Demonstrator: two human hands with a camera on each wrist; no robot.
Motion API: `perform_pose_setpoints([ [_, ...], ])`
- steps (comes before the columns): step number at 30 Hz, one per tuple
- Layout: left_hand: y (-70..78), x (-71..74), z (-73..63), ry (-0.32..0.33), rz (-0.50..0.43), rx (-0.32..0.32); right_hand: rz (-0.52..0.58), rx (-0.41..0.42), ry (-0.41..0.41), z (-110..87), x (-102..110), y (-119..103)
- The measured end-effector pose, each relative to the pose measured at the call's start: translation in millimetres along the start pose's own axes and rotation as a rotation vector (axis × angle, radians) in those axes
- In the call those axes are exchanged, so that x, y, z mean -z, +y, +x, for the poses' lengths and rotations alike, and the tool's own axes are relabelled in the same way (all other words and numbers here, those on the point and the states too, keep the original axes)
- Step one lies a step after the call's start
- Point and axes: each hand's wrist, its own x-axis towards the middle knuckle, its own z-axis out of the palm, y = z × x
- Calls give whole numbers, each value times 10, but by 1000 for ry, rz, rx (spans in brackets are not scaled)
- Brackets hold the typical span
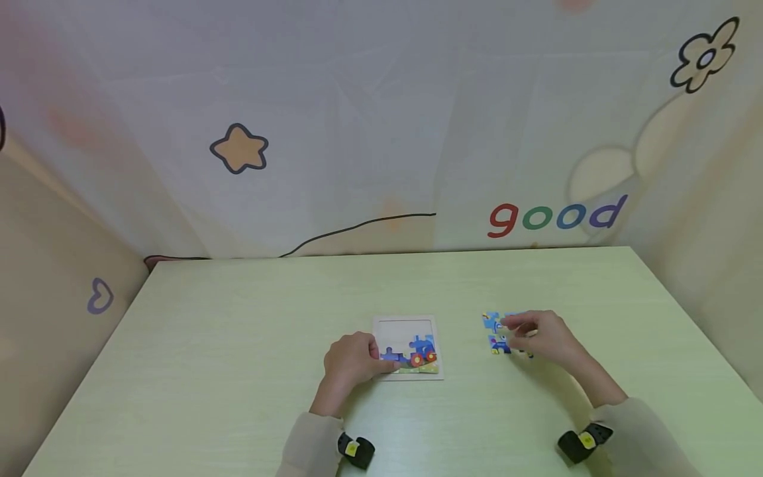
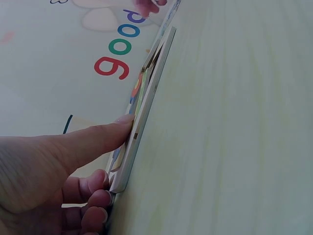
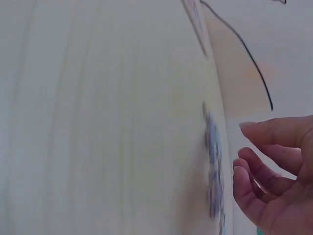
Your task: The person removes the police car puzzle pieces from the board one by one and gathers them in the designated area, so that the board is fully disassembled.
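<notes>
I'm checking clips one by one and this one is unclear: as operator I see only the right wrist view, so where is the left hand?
Observer: The left hand is at the frame's lower left, thumb resting on the pieces inside.

Operator: My view catches just a bit of that frame. What picture do the pieces inside show?

Observer: Part of a blue vehicle with red wheels.

Operator: Is the picture complete?

Observer: No, the frame's upper left is bare board.
</notes>
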Motion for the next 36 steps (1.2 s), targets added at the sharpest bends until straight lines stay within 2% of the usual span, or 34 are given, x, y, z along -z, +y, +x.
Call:
perform_pose_setpoints([
  [6,-1,12,-8,3,-3,-3,104,80,-78,141,-250,-287],
  [10,3,11,-6,2,-1,-3,126,58,-119,246,-448,-428],
  [16,26,4,-10,-3,-10,-3,79,29,-162,340,-658,-531],
  [28,28,11,-7,1,-4,-7,-81,18,-170,405,-794,-632],
  [36,29,22,-11,5,-11,-14,-108,15,-200,425,-794,-668],
])
